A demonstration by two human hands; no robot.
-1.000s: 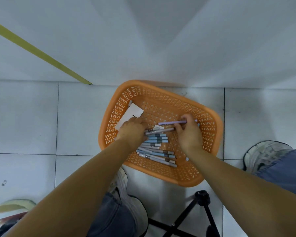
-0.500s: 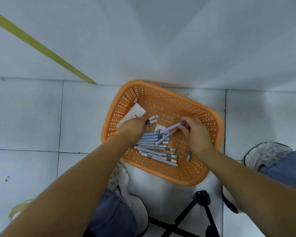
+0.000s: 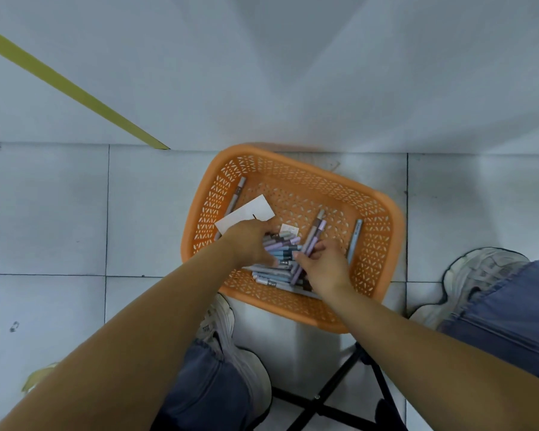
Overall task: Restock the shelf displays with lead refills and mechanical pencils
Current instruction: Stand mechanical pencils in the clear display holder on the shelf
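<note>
Pinched pair of slanted pencils (image 3: 312,239) in right hand (image 3: 324,267), fingertips pressed together on barrels. Gripped bundle of pencils (image 3: 283,248) in left hand (image 3: 249,244), fingers curled round. Kept both inside orange basket (image 3: 396,219) on tiled floor (image 3: 44,213), white card (image 3: 246,212) touching left hand.

An orange basket (image 3: 293,311) sits on the tiled floor (image 3: 44,213) against a white panel (image 3: 293,73). Inside, the left hand (image 3: 249,244) grips a bundle of mechanical pencils (image 3: 282,253), while the right hand (image 3: 324,265) pinches a purple pencil (image 3: 308,247) and a grey pencil (image 3: 317,220) together. A white card (image 3: 249,211) lies by the basket's left wall, a blue pencil (image 3: 354,241) by its right.
</note>
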